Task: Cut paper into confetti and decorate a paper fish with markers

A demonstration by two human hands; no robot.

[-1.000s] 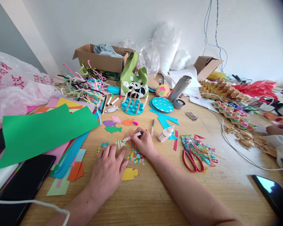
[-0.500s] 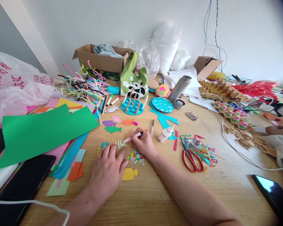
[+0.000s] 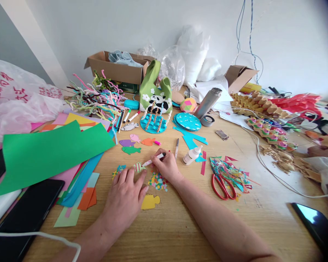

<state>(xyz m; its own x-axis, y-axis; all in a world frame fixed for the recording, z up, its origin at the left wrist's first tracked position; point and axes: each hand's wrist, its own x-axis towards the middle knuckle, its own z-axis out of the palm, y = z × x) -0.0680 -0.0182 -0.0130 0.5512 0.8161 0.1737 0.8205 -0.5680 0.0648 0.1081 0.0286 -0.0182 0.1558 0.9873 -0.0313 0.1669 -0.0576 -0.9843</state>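
My right hand (image 3: 166, 166) is closed around a white marker (image 3: 153, 160) with a black end, its tip down at a small light green paper fish (image 3: 139, 167) with red stripes. My left hand (image 3: 128, 189) lies flat with fingers spread, its fingertips at the fish's lower edge. Partly under the left fingers is a blue and yellow piece (image 3: 119, 169). A yellow paper fish (image 3: 151, 202) lies beside the left thumb, and colourful paper dots (image 3: 157, 181) are scattered between the hands. Beyond are purple (image 3: 126, 143), green (image 3: 131, 150), orange (image 3: 147, 141) and pink (image 3: 135, 138) paper fish.
A glue bottle (image 3: 190, 155) and a pen (image 3: 176, 148) stand and lie right of my hand. Red scissors (image 3: 223, 186) rest against paper scraps (image 3: 231, 173). Coloured paper sheets (image 3: 51, 153) and a black phone (image 3: 30, 218) cover the left. A steel flask (image 3: 209, 102) stands behind.
The marker tip has shifted very slightly on the striped fish, with a little more colour near its tip. My left hand stays in place.
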